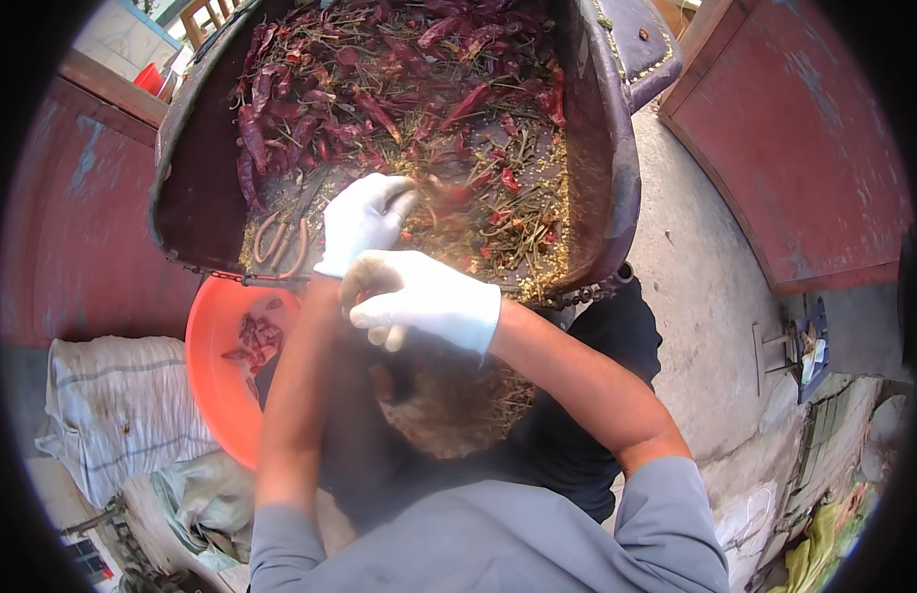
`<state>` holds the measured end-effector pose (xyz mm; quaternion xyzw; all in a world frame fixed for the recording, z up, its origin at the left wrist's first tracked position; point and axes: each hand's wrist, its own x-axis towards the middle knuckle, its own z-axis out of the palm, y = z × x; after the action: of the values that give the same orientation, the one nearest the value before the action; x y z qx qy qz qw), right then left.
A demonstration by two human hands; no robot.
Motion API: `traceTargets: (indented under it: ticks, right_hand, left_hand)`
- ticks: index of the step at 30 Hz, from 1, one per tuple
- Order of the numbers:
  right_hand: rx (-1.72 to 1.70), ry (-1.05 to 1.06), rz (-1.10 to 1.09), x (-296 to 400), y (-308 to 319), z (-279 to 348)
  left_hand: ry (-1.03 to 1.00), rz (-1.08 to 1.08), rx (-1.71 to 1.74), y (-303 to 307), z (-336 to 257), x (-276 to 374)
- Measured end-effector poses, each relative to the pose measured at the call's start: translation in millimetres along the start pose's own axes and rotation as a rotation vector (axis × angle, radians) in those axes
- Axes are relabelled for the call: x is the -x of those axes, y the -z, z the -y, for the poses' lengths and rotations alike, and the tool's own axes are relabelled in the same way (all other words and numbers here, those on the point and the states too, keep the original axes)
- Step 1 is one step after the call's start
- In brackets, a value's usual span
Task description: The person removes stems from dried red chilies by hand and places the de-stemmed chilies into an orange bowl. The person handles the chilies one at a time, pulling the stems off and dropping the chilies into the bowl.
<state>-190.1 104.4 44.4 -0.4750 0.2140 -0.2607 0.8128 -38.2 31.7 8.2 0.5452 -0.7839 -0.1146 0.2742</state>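
Note:
Dried red chili peppers [302, 118] lie heaped in a dark, high-sided metal tray [614, 170], with stems and pale seeds [540, 244] spread over its floor. My left hand [369, 215], in a white glove, is over the near part of the tray, thumb and fingers curled close; whether it pinches anything is hidden. Scissors with orange handles [280, 241] lie to its left. My right hand [417, 296], also gloved, is nearer to me at the tray's front edge. Its fingers curl towards the thumb, and a bit of red shows between them, too small to identify.
An orange plastic basin [213, 356] with some chilies [262, 341] stands below the tray's left corner. White woven sacks [124, 408] lie further left. Red door panels [799, 148] flank both sides. A chain [584, 296] hangs along the tray's front edge. Stems lie on the ground below.

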Motion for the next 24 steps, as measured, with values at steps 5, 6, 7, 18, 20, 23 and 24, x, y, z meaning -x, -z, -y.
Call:
traceTargets:
  ticks: [5, 6, 7, 18, 20, 23, 24]
  right_hand:
    - [0.269, -0.045, -0.014, 0, 8, 20]
    - [0.273, -0.039, -0.023, 0, 10, 22]
    - [0.277, -0.033, -0.031, 0, 11, 24]
    - [0.354, -0.079, 0.002, 3, 12, 20]
    - [0.366, -0.067, -0.002, 4, 15, 17]
    - [0.346, -0.083, -0.108, 5, 18, 18]
    - [0.325, -0.01, -0.199, 8, 18, 18]
  left_hand:
    - [-0.194, -0.008, -0.268, -36, -18, -10]
    - [-0.209, -0.015, -0.253, -40, -14, -12]
    - [-0.222, -0.022, -0.239, -43, -9, -14]
    - [-0.317, -0.047, -0.288, -37, -16, -17]
    - [-0.321, -0.049, -0.301, -52, -8, -17]
    - [-0.363, -0.125, -0.224, -44, -2, -18]
    - [-0.221, -0.037, -0.204, -33, -5, -18]
